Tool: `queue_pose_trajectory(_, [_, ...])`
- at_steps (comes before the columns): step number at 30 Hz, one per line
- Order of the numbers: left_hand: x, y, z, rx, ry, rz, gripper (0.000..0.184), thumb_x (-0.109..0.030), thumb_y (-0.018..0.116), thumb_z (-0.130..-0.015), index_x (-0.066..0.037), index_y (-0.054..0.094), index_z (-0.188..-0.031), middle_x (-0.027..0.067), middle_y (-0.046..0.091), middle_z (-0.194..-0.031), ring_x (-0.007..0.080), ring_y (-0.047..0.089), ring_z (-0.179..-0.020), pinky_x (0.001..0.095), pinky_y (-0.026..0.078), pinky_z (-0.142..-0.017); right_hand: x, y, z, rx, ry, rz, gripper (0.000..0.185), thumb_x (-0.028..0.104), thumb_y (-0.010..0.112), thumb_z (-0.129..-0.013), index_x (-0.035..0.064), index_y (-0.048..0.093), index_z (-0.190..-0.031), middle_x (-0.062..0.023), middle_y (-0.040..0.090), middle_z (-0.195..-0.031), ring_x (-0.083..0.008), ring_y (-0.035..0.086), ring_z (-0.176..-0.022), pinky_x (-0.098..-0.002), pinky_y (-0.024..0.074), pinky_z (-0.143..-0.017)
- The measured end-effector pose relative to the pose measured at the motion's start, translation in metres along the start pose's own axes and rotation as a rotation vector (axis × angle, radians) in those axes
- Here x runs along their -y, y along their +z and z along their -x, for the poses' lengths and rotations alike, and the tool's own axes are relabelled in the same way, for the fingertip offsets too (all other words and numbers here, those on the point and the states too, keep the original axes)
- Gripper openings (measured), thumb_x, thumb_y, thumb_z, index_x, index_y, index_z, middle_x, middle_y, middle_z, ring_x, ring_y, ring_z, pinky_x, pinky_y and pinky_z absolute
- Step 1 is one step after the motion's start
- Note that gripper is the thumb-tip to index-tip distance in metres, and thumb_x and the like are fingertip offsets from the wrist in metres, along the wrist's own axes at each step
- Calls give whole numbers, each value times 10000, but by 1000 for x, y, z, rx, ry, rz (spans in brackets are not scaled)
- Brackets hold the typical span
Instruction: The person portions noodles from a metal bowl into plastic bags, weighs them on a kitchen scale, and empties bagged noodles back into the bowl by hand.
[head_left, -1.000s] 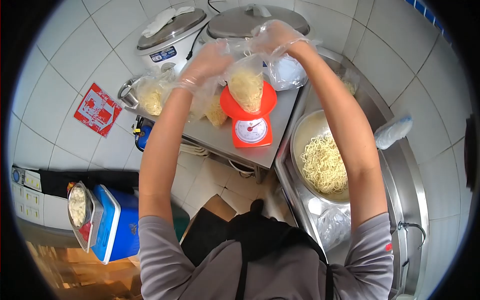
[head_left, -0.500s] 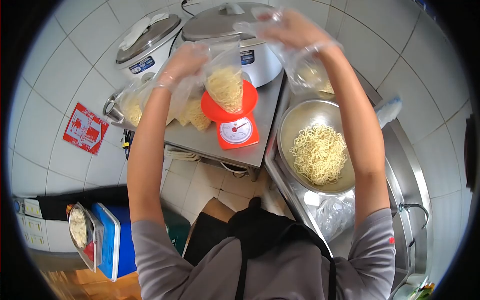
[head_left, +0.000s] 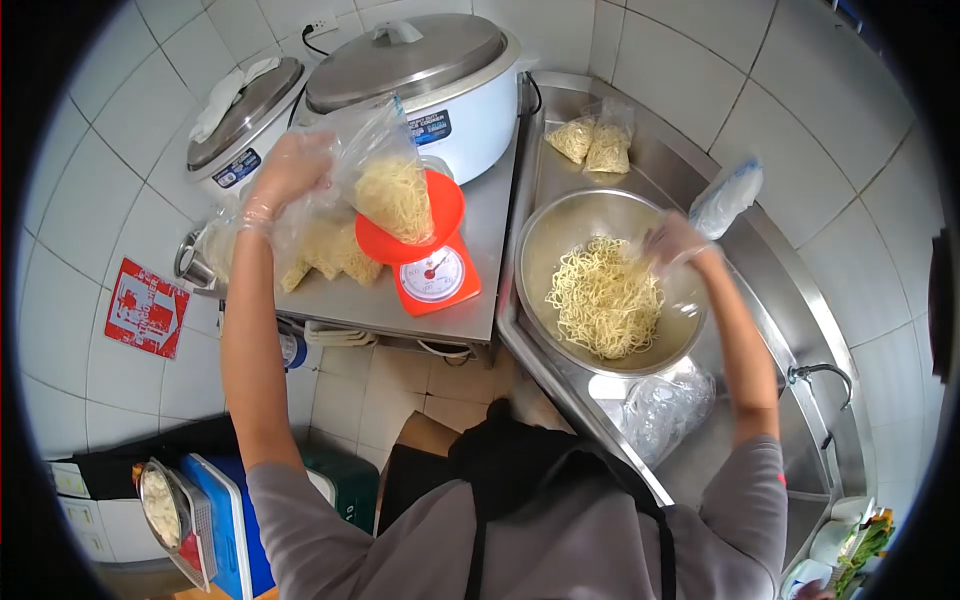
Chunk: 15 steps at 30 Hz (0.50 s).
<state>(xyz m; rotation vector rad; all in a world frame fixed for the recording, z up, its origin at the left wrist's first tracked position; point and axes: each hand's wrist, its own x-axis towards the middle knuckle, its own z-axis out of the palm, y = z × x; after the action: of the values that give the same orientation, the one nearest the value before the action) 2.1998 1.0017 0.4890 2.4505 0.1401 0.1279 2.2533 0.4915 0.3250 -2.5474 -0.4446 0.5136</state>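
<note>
My left hand (head_left: 292, 172), in a clear glove, is closed on the upper edge of a clear plastic bag (head_left: 375, 130). Pale noodles (head_left: 395, 198) fill the bottom of that bag, which leans on the red pan of a kitchen scale (head_left: 432, 275). More bagged noodles (head_left: 335, 250) lie beside the scale, below my left wrist. On the right, my gloved right hand (head_left: 675, 243) is over the rim side of a large steel bowl (head_left: 535, 240), close to the heap of loose noodles (head_left: 605, 300). Motion blurs its fingers, so whether they grip any noodles is unclear.
Two rice cookers (head_left: 470, 130) (head_left: 205, 175) stand behind the scale. Two noodle bags (head_left: 607, 150) lie on the steel sink counter behind the bowl. A crumpled plastic bag (head_left: 670, 410) sits in front of the bowl. A tap (head_left: 825, 372) rises at the right.
My right hand has come down from beside the large rice cooker to the steel bowl. My left hand stays at the bag on the scale. The whole view has shifted somewhat.
</note>
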Motion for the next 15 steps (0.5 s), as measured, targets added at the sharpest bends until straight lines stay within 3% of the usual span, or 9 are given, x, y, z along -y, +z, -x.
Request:
queue_pose_trajectory(2, [3, 0, -1, 17, -1, 25, 498, -30, 498, -713, 30, 513, -1208, 83, 616, -885, 100, 528, -556, 236, 477, -569, 53, -51, 24, -252, 41, 63, 149, 111, 676, -671, 1, 673, -770, -81, 614, -568, -184, 591, -517, -299, 478, -486])
queue_pose_trajectory(4, [2, 2, 1, -2, 35, 60, 495, -31, 499, -718, 34, 509, -1208, 82, 616, -887, 98, 527, -554, 235, 475, -564, 88, -98, 45, -320, 35, -91, 174, 115, 689, -663, -4, 667, -788, -77, 635, -645, -146, 602, -560, -269, 485, -500])
queue_pose_trajectory(6, [2, 2, 1, -9, 58, 87, 480, -47, 510, -725, 33, 518, -1198, 90, 618, -879, 106, 548, -563, 246, 481, -578, 106, -136, 58, -413, -240, -54, 151, 96, 680, -677, -9, 658, -783, -74, 637, -684, -130, 606, -589, -256, 492, -508])
queue_pose_trajectory(8, [4, 2, -1, -2, 76, 109, 455, -78, 531, -735, 25, 542, -1178, 106, 621, -862, 124, 592, -581, 269, 496, -610, 156, -162, 81, -568, -211, 44, 126, 93, 674, -692, 4, 659, -780, -55, 645, -726, -130, 617, -630, -260, 505, -529])
queue_pose_trajectory(11, [-2, 2, -2, 3, 53, 106, 467, -71, 534, -728, 28, 536, -1184, 103, 626, -814, 134, 593, -576, 273, 493, -600, 166, -213, 83, -626, -541, -167, 157, 126, 680, -674, 6, 652, -771, -53, 630, -698, -132, 609, -638, -275, 492, -528])
queue_pose_trajectory(15, [-9, 1, -4, 7, 83, 1, 488, -59, 537, -717, 30, 525, -1196, 101, 620, -738, 145, 591, -568, 283, 488, -590, 199, -228, 83, -664, -414, 190, 134, 111, 670, -660, 3, 639, -732, -42, 603, -691, -125, 582, -641, -256, 475, -527])
